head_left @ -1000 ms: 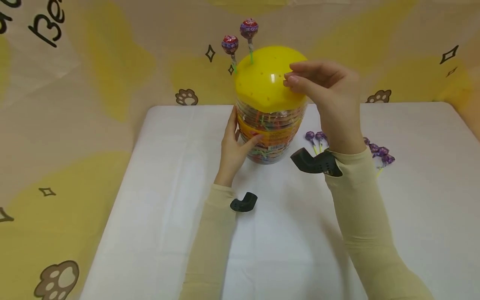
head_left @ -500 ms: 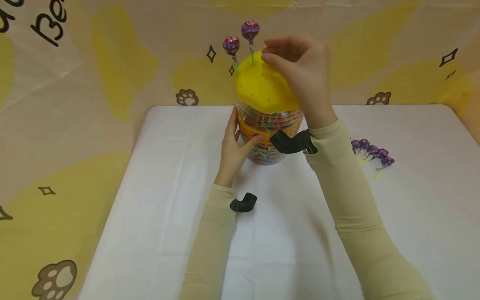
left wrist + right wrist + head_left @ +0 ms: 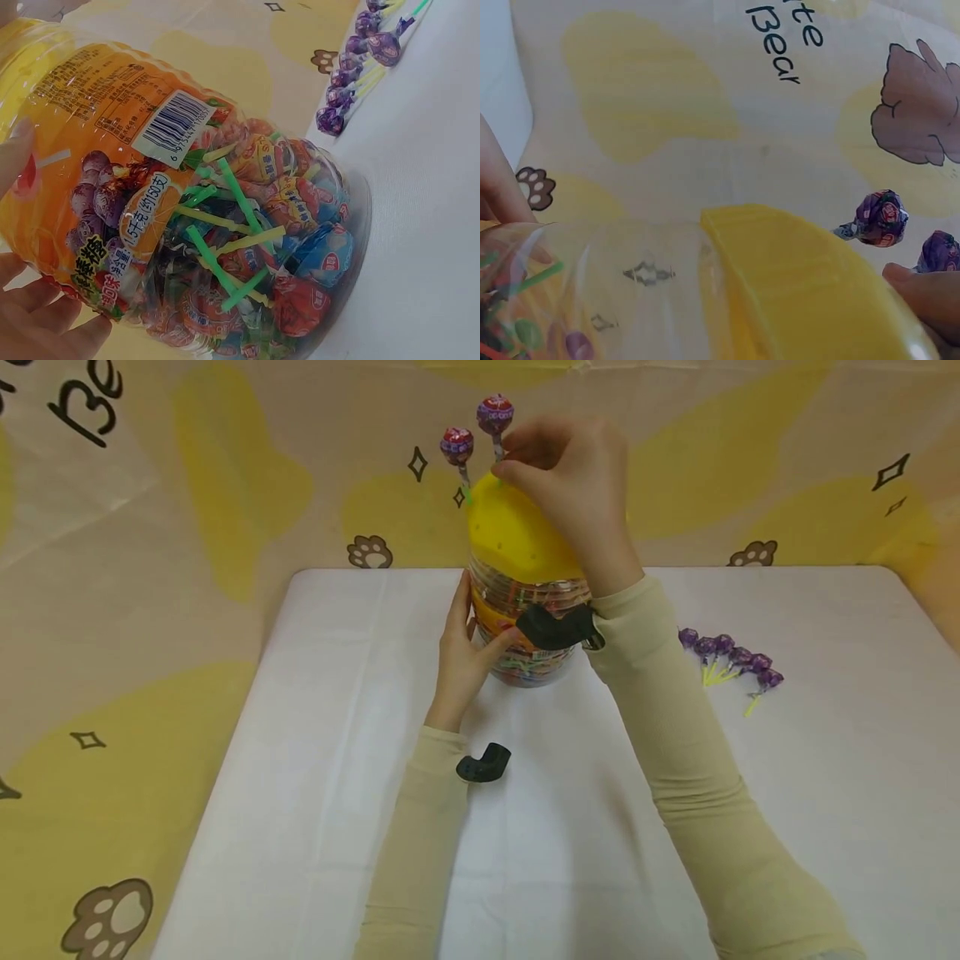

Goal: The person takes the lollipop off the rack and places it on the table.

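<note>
A clear plastic jar (image 3: pixel 525 668) of wrapped lollipops stands on the table under a domed yellow lid (image 3: pixel 517 531) with small holes. My left hand (image 3: pixel 463 660) grips the jar's left side, thumb in front over the orange label (image 3: pixel 120 150) and fingers around the side. Two purple-and-red lollipops stand upright in the lid by their green sticks: one farther left (image 3: pixel 457 446), another (image 3: pixel 495 415) beside my right hand. My right hand (image 3: pixel 577 477) pinches that second lollipop's stick between thumb and fingers, just above the lid. The exact contact is partly hidden.
Several purple lollipops (image 3: pixel 723 643) with yellow sticks lie in a row on the white table (image 3: pixel 360 777), right of the jar. Behind the table hangs a patterned yellow cloth (image 3: pixel 712 468). Each wrist wears a black camera mount (image 3: pixel 483 763).
My right hand has moved left across the lid, from its right side to the second lollipop's stick, and now pinches it. My left hand stays on the jar.
</note>
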Demonstrator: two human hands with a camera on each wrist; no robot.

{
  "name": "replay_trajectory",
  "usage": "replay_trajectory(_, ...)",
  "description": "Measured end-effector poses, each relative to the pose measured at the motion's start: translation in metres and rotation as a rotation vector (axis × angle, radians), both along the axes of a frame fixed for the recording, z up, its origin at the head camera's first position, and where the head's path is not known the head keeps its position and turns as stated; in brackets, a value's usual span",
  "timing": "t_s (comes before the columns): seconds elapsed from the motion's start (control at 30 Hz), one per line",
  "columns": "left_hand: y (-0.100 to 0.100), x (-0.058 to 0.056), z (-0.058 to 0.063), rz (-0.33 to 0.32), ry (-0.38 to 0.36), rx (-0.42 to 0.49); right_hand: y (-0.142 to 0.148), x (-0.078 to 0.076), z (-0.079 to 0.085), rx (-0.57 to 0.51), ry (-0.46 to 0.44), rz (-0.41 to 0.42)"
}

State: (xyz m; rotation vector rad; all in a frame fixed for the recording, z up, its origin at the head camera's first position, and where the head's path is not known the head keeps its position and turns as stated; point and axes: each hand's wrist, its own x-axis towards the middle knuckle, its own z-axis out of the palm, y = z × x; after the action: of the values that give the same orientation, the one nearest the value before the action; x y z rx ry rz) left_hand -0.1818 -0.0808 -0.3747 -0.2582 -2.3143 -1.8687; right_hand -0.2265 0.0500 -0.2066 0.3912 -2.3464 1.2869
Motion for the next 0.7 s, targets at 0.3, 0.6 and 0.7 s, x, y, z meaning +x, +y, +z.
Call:
replay_trajectory(0.3,-0.0015,-0.0007,0.0009,0.007,-0.013,-0.009,-0.0075,-0.0029,-0.0020,0.071,0.050,-0.047)
replay_trajectory(0.6,-0.0014,0.0001,0.0010,0.008,-0.028,-0.016,-0.0101,-0.0007,-0.0027,0.057,0.133,-0.039)
replay_trajectory(0.7,-0.0008,0.0002,0.0013,0.009,-0.031,-0.020,-0.0094,-0.0003,-0.0035,0.015,0.157,-0.028)
